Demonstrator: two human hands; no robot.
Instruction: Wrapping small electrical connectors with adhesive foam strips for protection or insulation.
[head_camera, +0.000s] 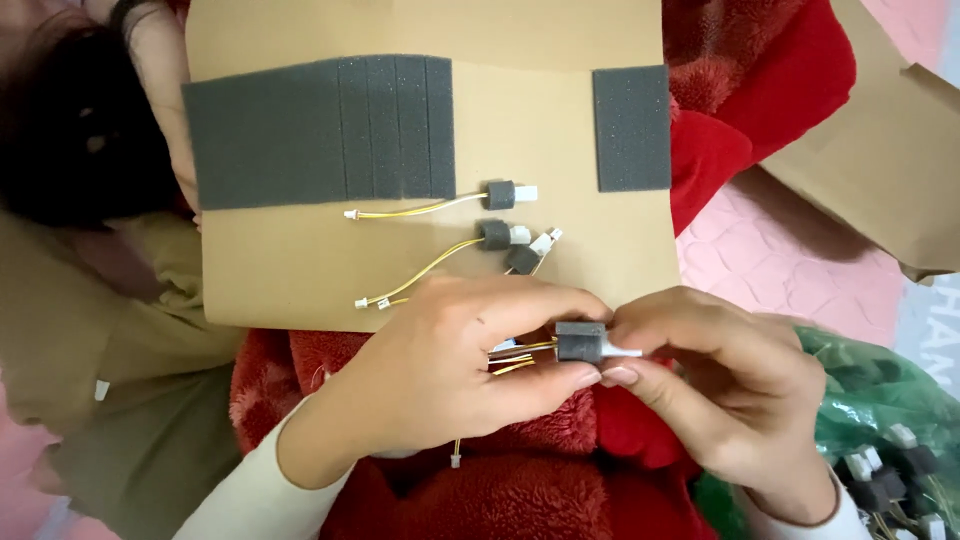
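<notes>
Across the lap, a red fleece blanket (520, 490), with a flat sheet of brown cardboard (300, 280) resting on top. On the cardboard, a wide strip of grey foam (320, 130) scored into narrow slices at its right end, and a smaller grey foam block (632, 128) well apart to the right. Below the foam, three finished pieces (505, 225): small grey foam sleeves around white connectors trailing yellow wires. At the right edge, a green plastic bag (880, 400) with more connectors inside.

In front of the cardboard, left hand (450, 370) closed around a bundle of yellow wires (515, 358), thumb and forefinger pinching a grey foam sleeve (580, 341). Right hand (720, 390) touching the left, fingertips pinched on the white connector tip (622, 351) jutting from that sleeve. Both held just above the blanket, close to the cardboard's near edge.
</notes>
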